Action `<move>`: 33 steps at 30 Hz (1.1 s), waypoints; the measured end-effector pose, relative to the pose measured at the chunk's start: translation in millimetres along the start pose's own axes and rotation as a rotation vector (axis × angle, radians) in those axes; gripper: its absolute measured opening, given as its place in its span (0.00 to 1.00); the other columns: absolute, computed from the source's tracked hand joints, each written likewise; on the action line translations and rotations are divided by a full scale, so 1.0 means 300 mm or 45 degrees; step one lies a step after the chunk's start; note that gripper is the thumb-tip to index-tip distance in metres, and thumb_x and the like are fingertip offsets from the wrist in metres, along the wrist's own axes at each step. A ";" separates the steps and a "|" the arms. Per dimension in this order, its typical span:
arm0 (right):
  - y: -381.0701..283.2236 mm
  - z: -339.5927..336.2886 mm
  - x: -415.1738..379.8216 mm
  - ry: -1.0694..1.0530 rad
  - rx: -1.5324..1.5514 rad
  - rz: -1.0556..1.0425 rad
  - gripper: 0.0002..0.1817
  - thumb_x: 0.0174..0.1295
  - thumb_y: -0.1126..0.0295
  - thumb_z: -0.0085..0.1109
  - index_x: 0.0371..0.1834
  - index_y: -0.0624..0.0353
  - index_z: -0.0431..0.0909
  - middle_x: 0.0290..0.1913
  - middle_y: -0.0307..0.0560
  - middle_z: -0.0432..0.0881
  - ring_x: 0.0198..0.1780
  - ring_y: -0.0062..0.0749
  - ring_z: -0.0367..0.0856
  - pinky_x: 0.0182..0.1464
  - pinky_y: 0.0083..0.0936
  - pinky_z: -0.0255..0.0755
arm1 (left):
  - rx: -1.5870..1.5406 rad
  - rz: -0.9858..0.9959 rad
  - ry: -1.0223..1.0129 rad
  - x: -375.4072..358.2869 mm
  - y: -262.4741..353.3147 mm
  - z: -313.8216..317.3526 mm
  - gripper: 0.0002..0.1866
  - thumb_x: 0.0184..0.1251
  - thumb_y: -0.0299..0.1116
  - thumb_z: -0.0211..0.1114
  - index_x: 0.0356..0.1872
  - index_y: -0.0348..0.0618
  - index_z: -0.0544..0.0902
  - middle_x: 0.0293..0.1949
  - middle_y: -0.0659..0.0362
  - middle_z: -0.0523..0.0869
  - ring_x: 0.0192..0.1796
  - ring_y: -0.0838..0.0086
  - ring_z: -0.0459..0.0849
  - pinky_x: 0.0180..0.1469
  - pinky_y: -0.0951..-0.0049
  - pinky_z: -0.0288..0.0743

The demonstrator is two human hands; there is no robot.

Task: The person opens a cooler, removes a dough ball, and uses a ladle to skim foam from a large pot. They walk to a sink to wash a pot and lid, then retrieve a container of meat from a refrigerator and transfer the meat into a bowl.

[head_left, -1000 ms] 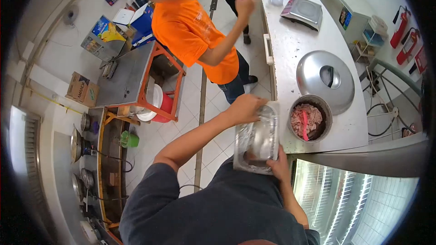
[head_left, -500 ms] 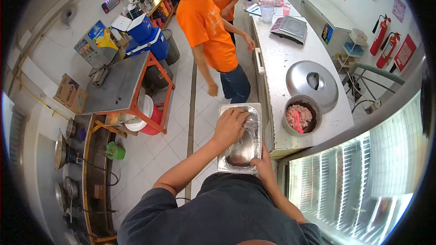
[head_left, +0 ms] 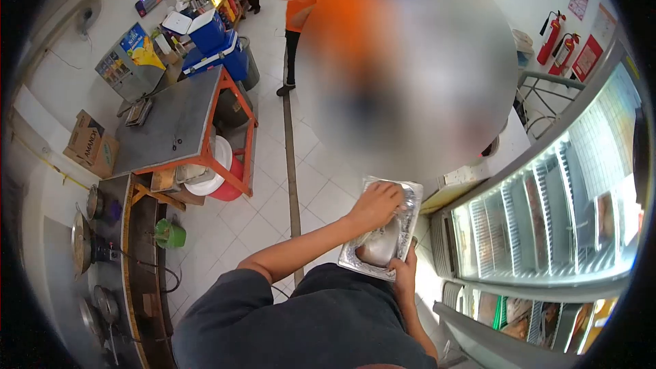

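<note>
A rectangular metal pan (head_left: 415,215) is held tilted in front of my body. Shiny, crinkled clear plastic (head_left: 369,238) lies inside it. My left hand (head_left: 378,205) reaches over the pan's far part, fingers bent and close together on the plastic. At the near right corner my right hand (head_left: 404,266) grips the pan, thumb on the rim and fingers underneath. The bottom of the pan shows a brownish patch at its near end.
An upright fridge (head_left: 540,225) with lit wire shelves stands to my right, a lower compartment (head_left: 526,314) showing packed food. A metal-topped table (head_left: 171,119) with orange legs is at left. A person in orange (head_left: 301,14) stands ahead. A large blur hides part of the counter.
My view and body have turned right toward the fridge, and its lower compartment has come into view. The pan, still in both hands, is more tilted. The people ahead have shifted.
</note>
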State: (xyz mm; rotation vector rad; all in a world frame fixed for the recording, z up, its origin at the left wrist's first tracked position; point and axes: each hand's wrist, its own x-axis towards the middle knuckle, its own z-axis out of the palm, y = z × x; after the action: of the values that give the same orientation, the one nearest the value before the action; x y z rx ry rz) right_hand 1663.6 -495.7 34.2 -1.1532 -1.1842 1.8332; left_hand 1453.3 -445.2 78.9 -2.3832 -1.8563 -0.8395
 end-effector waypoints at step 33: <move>0.620 -0.229 -2.469 1.661 -0.213 -0.128 0.40 0.54 0.79 0.64 0.75 0.64 0.65 0.64 0.61 0.80 0.67 0.49 0.78 0.70 0.35 0.68 | -0.870 1.372 -0.931 -1.245 2.181 -0.021 0.22 0.53 0.27 0.71 0.51 0.46 0.74 0.34 0.42 0.84 0.41 0.41 0.85 0.44 0.47 0.77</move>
State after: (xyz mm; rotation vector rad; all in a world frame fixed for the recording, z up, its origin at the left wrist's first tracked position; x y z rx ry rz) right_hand 2005.8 -1179.9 84.5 -1.8538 -0.5549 0.5625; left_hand 1982.6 -978.4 135.2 -3.7173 0.0674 -0.5042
